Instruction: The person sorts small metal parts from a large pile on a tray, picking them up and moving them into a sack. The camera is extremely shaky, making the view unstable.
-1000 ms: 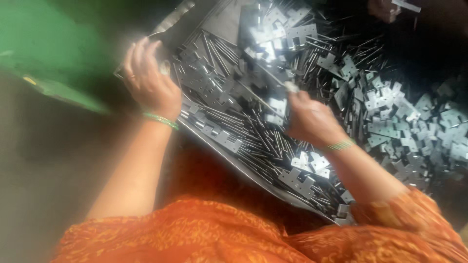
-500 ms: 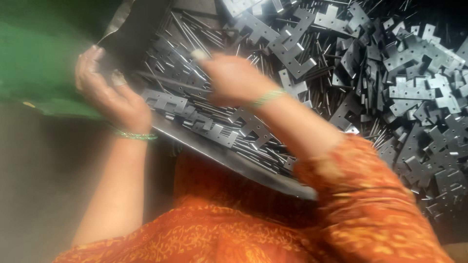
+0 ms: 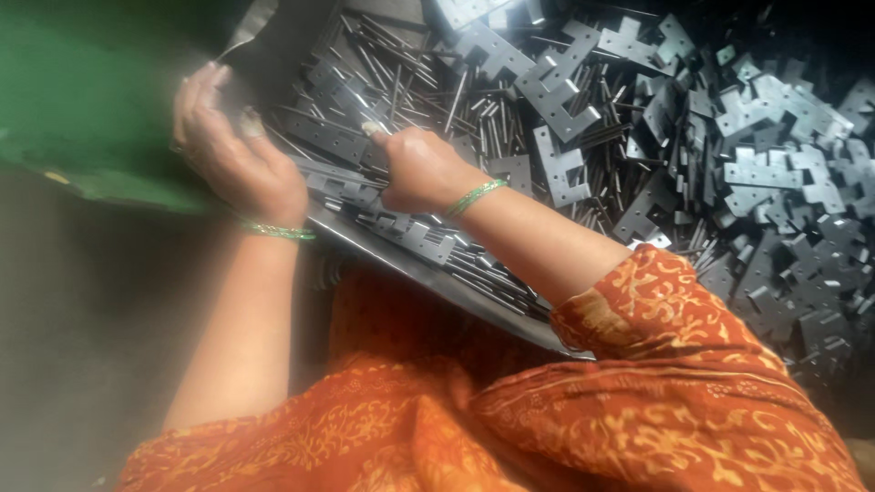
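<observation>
A small metalworking workshop, hardware assembly by hand

A great heap of stamped steel hinge leaves [image 3: 766,173] and thin steel pins [image 3: 474,91] spreads over a metal tray [image 3: 428,278] and beyond it, loose and unsorted, with a green sheet [image 3: 82,109] at one side and a bare grey floor [image 3: 82,346] below; the person in orange patterned cloth [image 3: 638,410] sits right against the pile

Shiny metal hinge plates [image 3: 556,91], matt steel pins [image 3: 383,73]
</observation>
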